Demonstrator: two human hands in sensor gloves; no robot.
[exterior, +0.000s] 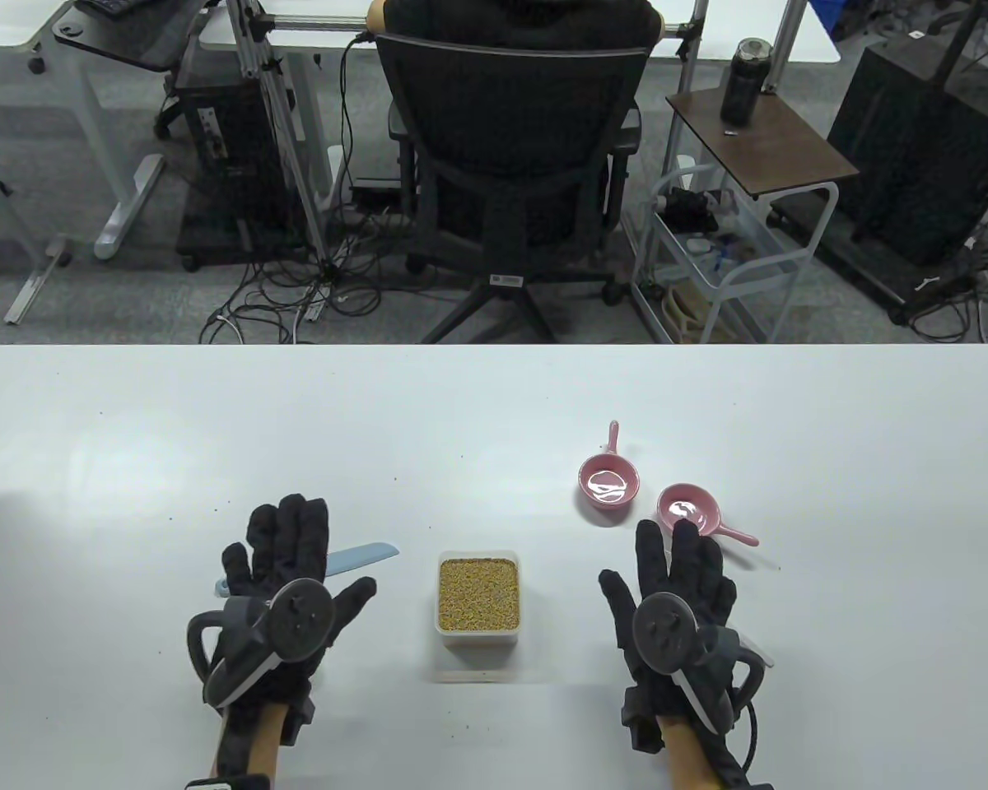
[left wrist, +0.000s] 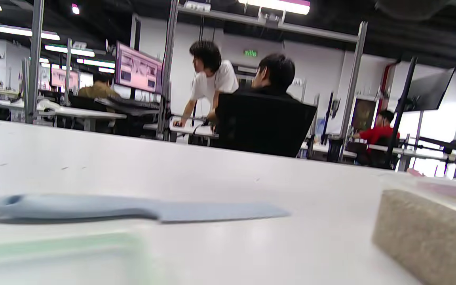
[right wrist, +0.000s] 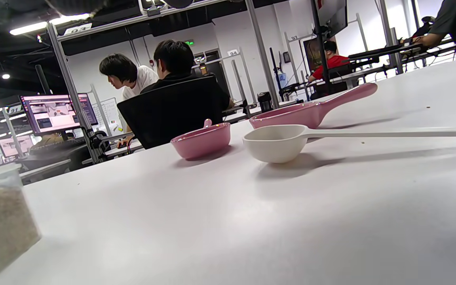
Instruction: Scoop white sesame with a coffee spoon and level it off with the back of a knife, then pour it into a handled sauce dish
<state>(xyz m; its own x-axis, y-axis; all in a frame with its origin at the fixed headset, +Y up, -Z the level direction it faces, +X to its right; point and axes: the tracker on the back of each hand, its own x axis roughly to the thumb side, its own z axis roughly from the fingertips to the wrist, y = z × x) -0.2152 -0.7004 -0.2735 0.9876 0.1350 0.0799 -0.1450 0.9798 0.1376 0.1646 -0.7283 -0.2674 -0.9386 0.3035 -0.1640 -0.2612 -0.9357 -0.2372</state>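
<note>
In the lower left of the table view my left hand point(exterior: 284, 568) lies flat on the white table point(exterior: 132, 428), palm down, fingers straight and spread, gripping nothing. Under its fingers lies the pale blue knife point(exterior: 362, 558): its blade sticks out to the right of my fingertips, and a bit of its handle shows at the left edge of my palm. In the left wrist view the knife point(left wrist: 133, 208) lies flat across the lower left of the frame, blade pointing right. Just right of my left hand, near the bottom centre of the table view, stands the clear square tub of sesame point(exterior: 477, 594), filled nearly to the rim with yellowish-tan seed; its side shows at the right edge of the left wrist view and at the lower left of the right wrist view. Further right, my right hand point(exterior: 675, 588) also rests flat, fingers straight and spread, holding nothing. The white coffee spoon point(right wrist: 291, 140) is hidden beneath that hand in the table view; the right wrist view shows it lying on the table, bowl upward, handle running off to the right. Above my right hand sit two pink handled sauce dishes: the left dish point(exterior: 607, 480) with its handle pointing to the top of the frame, and the right dish point(exterior: 692, 510), just beyond my fingertips, with its handle pointing lower right. Both look unfilled.
</note>
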